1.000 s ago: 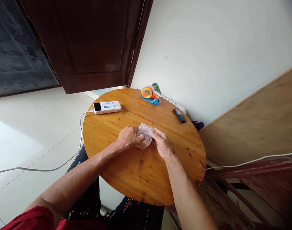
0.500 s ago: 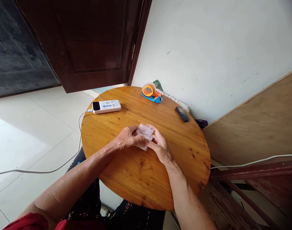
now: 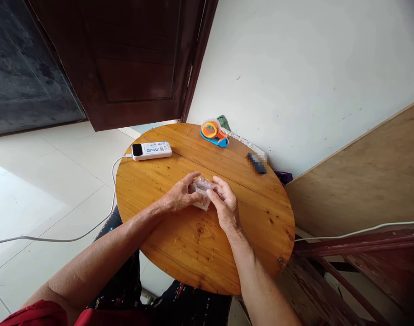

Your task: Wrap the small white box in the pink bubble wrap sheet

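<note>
- The clear plastic packet (image 3: pixel 203 203), marked with reddish print, was between the person's two hands, over the middle of the round wooden desk (image 3: pixel 179 258). Whether its underside touched the wood could not be told.
- The left hand (image 3: pixel 183 194) held the packet's left side, its grip narrow: thumb on the near face, fingers spread along the far side.
- The right hand (image 3: pixel 225 201) was at the packet's right edge; its grip looked narrow too, the thumb pressed against the plastic, the index finger stretched forward and the other fingers curled and partly hidden.
- The step in hand seemed to be working the thin plastic with both hands, perhaps spreading or folding its upper part; the crumpling made it hard to say which.
- The next move, as judged, called for a steady left hold and a light right pinch, so that the film would not slip or tear.
- The packet's loose, see-through end pointed away from the person, toward the orange-and-blue tape dispenser (image 3: pixel 220 139); its printed part faced up and lay nearer the body.
- Its long axis appeared to run roughly away from the person, though fingers covered both sides and creases blurred the outline, so this was uncertain.
</note>
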Available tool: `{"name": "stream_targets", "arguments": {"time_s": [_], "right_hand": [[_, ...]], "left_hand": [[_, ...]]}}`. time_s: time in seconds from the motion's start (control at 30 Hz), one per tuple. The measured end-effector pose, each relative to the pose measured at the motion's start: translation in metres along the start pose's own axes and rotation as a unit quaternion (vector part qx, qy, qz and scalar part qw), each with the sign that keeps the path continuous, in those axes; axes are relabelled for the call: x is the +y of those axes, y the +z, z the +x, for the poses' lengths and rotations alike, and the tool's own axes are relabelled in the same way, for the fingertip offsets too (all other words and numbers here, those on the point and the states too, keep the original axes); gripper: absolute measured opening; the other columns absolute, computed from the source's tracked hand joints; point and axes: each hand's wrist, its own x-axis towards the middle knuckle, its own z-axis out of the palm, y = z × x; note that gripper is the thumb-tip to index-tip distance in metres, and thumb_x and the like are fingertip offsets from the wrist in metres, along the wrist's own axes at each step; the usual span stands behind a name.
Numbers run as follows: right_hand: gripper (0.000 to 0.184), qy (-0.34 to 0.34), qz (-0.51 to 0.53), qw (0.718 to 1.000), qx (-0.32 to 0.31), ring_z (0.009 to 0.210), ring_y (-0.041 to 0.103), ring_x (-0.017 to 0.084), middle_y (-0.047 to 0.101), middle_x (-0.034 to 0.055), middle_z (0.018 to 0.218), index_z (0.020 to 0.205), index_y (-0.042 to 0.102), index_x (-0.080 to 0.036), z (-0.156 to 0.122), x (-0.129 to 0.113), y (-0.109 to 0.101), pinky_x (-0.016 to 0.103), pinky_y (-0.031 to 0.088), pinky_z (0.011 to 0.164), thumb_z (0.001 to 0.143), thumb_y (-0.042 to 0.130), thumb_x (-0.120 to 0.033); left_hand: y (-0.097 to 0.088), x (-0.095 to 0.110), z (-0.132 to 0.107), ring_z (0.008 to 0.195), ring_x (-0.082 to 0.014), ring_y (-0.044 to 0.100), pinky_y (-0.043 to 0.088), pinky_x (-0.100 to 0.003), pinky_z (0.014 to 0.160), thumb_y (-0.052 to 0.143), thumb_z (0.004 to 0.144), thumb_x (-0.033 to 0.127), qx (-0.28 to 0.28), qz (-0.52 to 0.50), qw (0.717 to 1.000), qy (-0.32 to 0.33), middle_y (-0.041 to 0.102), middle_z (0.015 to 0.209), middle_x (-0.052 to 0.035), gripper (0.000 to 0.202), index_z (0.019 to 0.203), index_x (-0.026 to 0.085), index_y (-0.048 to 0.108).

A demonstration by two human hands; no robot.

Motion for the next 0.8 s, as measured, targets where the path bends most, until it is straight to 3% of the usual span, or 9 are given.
{"name": "stream_targets", "arguments": {"time_s": [0.23, 0.43, 0.57, 0.8], "right_hand": [[0.039, -0.013, -0.004, 0.998, 0.057, 0.082, 0.070, 0.021, 0.074, 0.0054, 0.091, 0.109, 0.066, -0.019, 0.004, -0.002, 0.005, 0.036, 0.056, 0.079, 0.080, 0.072, -0.045], [0.029, -0.052, -0.014, 0.996, 0.067, 0.080, 0.067, 0.018, 0.071, 0.0039, 0.088, 0.105, 0.063, -0.021, 0.003, -0.005, 0.008, 0.035, 0.056, 0.079, 0.080, 0.070, -0.034], [0.038, -0.087, -0.018, 0.994, 0.063, 0.075, 0.063, 0.015, 0.065, -0.0003, 0.084, 0.117, 0.055, -0.023, 0.003, -0.007, 0.009, 0.032, 0.055, 0.075, 0.081, 0.066, -0.029], [0.035, -0.110, -0.060, 0.991, 0.053, 0.071, 0.062, 0.015, 0.064, -0.0015, 0.081, 0.117, 0.055, -0.023, -0.001, -0.008, 0.009, 0.032, 0.054, 0.074, 0.083, 0.064, -0.026]], "left_hand": [[0.002, 0.006, -0.005, 0.078, -0.0140, 0.055, 0.044, -0.027, 0.070, 0.064, 0.078, 0.028, -0.072, -0.001, 0.997, -0.003, 0.059, 0.089, -0.0008, 0.085, 0.153, 0.014, 0.027], [0.006, 0.004, -0.005, 0.068, -0.0120, 0.049, 0.043, -0.025, 0.066, 0.058, 0.081, 0.024, -0.023, 0.085, 0.996, -0.003, 0.055, 0.078, 0.0027, 0.076, 0.152, 0.012, 0.031], [0.008, 0.002, -0.003, 0.075, -0.0133, 0.053, 0.047, -0.028, 0.075, 0.058, 0.082, 0.025, 0.000, 0.116, 0.993, 0.018, 0.060, 0.087, -0.0001, 0.071, 0.149, 0.014, 0.037], [0.012, 0.006, -0.003, 0.071, -0.0129, 0.050, 0.046, -0.027, 0.071, 0.058, 0.084, 0.029, 0.028, 0.173, 0.984, 0.023, 0.060, 0.087, -0.0016, 0.067, 0.147, 0.013, 0.041]]}}
